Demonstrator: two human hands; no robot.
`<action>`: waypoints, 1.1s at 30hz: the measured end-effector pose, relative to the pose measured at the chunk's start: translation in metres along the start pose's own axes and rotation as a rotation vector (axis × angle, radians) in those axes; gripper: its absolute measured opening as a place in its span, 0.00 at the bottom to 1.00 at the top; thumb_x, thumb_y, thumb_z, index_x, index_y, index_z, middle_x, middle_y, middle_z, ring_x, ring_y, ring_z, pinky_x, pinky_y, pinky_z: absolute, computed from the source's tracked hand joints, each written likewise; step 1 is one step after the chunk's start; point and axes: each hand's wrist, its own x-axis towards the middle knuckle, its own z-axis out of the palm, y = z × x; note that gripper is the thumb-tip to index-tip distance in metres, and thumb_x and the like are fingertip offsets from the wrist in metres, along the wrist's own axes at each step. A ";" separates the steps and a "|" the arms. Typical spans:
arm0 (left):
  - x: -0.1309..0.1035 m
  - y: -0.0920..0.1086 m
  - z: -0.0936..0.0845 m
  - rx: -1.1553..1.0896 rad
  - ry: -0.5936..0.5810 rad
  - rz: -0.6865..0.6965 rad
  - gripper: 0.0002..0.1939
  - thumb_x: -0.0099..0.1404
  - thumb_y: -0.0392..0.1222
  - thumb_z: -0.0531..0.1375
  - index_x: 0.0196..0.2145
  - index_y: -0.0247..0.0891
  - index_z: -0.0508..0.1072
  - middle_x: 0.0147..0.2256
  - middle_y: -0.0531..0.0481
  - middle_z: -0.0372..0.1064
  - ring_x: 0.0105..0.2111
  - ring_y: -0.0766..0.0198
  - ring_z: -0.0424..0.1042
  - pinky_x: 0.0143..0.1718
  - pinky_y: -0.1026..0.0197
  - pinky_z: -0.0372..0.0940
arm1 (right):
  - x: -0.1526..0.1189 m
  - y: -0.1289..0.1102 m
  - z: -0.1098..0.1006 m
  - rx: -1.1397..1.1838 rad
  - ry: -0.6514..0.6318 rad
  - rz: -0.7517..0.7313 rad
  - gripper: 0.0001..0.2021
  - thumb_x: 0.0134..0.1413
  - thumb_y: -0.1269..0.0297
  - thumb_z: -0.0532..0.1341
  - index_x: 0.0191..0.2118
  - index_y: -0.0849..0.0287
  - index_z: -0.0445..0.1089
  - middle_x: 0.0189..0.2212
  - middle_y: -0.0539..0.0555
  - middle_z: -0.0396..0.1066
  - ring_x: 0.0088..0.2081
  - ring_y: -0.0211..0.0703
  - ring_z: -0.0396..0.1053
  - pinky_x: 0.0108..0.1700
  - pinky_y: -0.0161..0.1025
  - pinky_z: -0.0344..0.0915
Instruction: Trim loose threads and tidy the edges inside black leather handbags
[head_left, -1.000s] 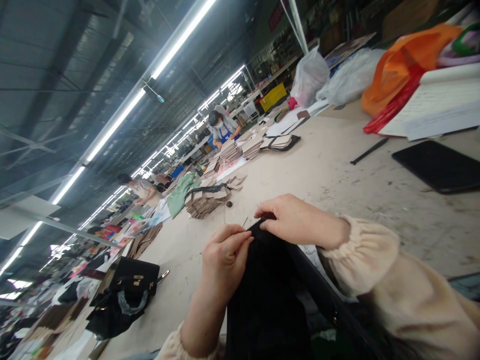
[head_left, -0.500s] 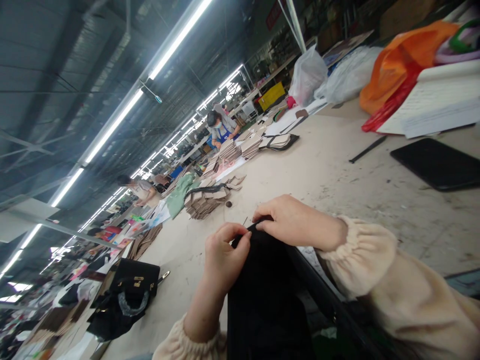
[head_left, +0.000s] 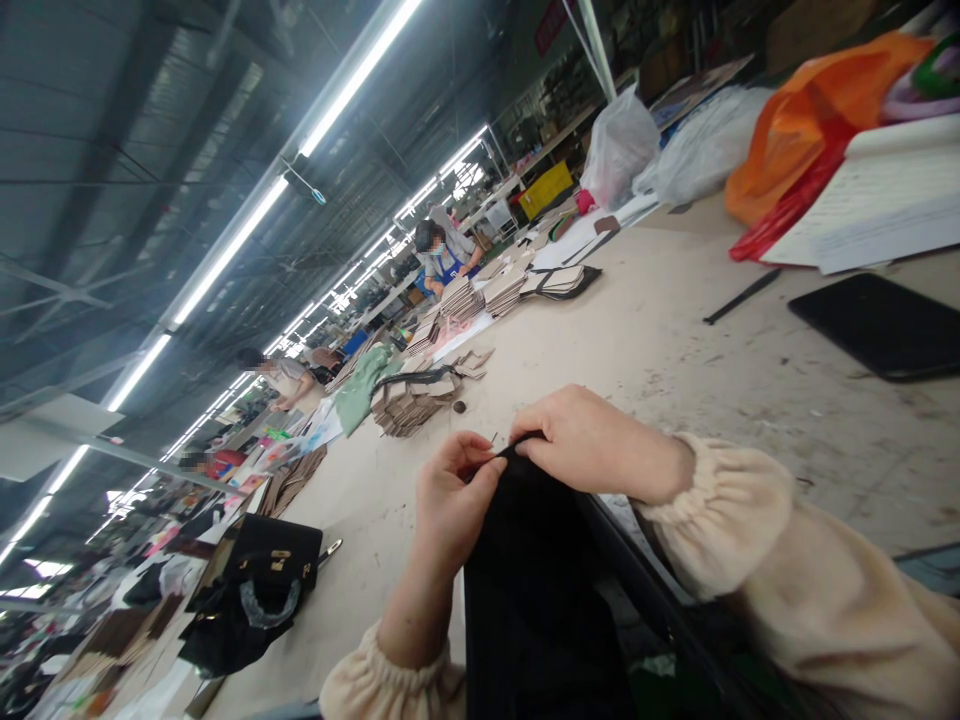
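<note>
At the desk (head_left: 645, 350), the black cloth (head_left: 547, 590) is spread below both hands, its top edge pinched by the right hand (head_left: 592, 445) and touched by the left hand (head_left: 455, 500), whose closure cannot be told. Contents of the orange bag (head_left: 799, 135) are hidden. The left hand has been raised slightly.

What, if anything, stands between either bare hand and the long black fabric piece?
Nothing visible does. The right hand grips the top edge of the black fabric piece, and the left hand meets that edge. The small dark round disc on the pale table lies beyond both.
</note>
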 end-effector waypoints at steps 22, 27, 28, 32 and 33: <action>-0.003 -0.005 -0.012 0.018 -0.248 -0.090 0.15 0.58 0.44 0.62 0.42 0.36 0.75 0.39 0.47 0.74 0.37 0.60 0.71 0.36 0.64 0.64 | 0.001 0.010 0.001 0.124 -0.052 0.010 0.10 0.47 0.65 0.56 0.31 0.57 0.76 0.27 0.50 0.75 0.28 0.37 0.66 0.30 0.33 0.55; 0.000 -0.004 -0.008 0.155 -0.180 -0.073 0.12 0.59 0.46 0.59 0.31 0.35 0.76 0.24 0.53 0.69 0.25 0.68 0.63 0.26 0.67 0.57 | 0.001 0.012 0.001 0.129 -0.069 0.019 0.11 0.46 0.66 0.56 0.32 0.58 0.76 0.28 0.50 0.76 0.29 0.38 0.67 0.31 0.33 0.56; 0.000 -0.004 -0.007 0.185 -0.167 -0.055 0.11 0.60 0.46 0.59 0.29 0.35 0.75 0.23 0.54 0.66 0.24 0.69 0.62 0.25 0.67 0.55 | 0.001 0.012 0.001 0.134 -0.071 0.019 0.11 0.46 0.67 0.56 0.32 0.58 0.76 0.28 0.50 0.76 0.29 0.38 0.67 0.31 0.33 0.56; 0.000 0.000 -0.003 0.285 -0.139 0.001 0.11 0.61 0.43 0.56 0.26 0.35 0.71 0.20 0.56 0.60 0.23 0.70 0.57 0.24 0.67 0.52 | 0.001 0.013 -0.002 0.173 -0.096 0.010 0.13 0.46 0.68 0.55 0.36 0.58 0.76 0.31 0.51 0.76 0.30 0.39 0.68 0.33 0.33 0.57; 0.000 0.000 -0.003 0.299 -0.139 0.007 0.11 0.61 0.43 0.56 0.25 0.35 0.71 0.20 0.56 0.59 0.23 0.70 0.57 0.24 0.67 0.52 | 0.001 0.014 -0.003 0.187 -0.106 0.013 0.14 0.47 0.66 0.56 0.37 0.58 0.76 0.31 0.51 0.76 0.30 0.39 0.68 0.33 0.34 0.58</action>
